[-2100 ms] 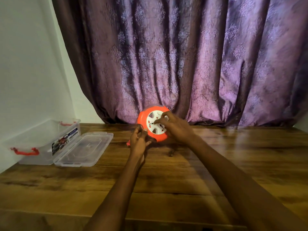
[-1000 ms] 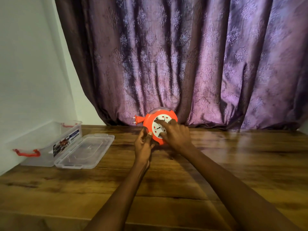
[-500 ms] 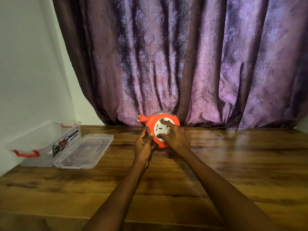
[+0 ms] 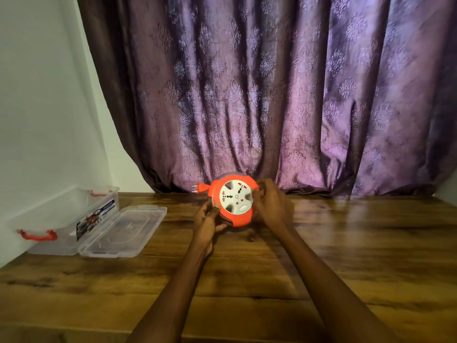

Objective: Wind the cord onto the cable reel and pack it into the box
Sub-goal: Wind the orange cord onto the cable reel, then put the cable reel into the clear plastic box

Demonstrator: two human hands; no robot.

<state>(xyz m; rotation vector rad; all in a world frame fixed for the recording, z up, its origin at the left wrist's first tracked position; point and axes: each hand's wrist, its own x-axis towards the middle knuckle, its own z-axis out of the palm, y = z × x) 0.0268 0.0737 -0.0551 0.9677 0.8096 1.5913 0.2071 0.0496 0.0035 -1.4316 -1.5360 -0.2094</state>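
An orange cable reel with a white socket face stands on edge near the back of the wooden table, its face turned toward me. The orange plug sticks out at the reel's upper left, with no loose cord visible. My left hand grips the reel's lower left edge. My right hand holds its right rim, off the white face. A clear plastic box with red handles sits open at the far left, its lid lying flat beside it.
A purple patterned curtain hangs right behind the reel along the table's back edge. A white wall borders the left side behind the box. A small dark mark lies on the wood in front of the reel.
My right hand has slid off the white socket face to the reel's right rim. The plug has come up against the reel's upper left. The left hand keeps its hold.
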